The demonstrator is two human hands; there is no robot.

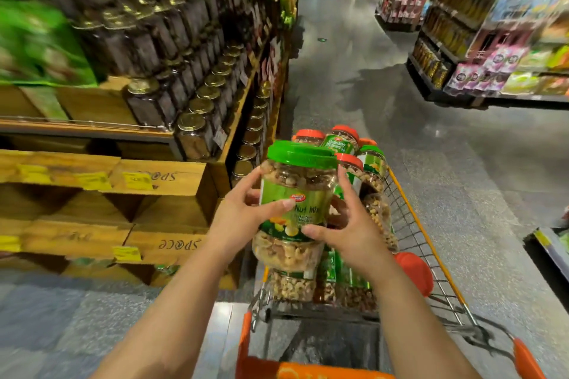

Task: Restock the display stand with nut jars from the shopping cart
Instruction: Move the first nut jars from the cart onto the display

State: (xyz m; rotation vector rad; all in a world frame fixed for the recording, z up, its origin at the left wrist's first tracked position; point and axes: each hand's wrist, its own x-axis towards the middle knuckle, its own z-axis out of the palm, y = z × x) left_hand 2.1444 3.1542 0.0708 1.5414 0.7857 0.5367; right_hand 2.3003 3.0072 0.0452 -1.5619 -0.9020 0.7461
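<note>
A mixed-nut jar (292,209) with a green lid is held upright above the near end of the shopping cart (431,258), clear of the jars below it. The jar is gripped from both sides: the left hand (243,212) is wrapped round the left wall with its thumb laid across the label, and the right hand (348,231) is curled round the right wall with its thumb at the lower label edge. Each grip is thus closed on the jar; neither is empty. A two-sided hold is judged appropriate for a wide, smooth, fully filled container, since the load is shared and slipping is resisted.

Inside the cart, behind and beneath the held jar, further nut jars (345,140) with orange and green lids are stacked, so restocking is judged to be far from complete.

To the left of the cart, the wooden display stand (160,181) is seen, built of crates bearing yellow price tags. Its lower bays appear largely dark, and their contents cannot be told. On the upper tiers, gold-lidded jars (197,129) are ranked in rows.

The cart stands on a grey speckled floor (462,188). Ahead and right of the cart, an aisle is flanked by shelving (480,71) of packaged goods, blurred in this view.
</note>
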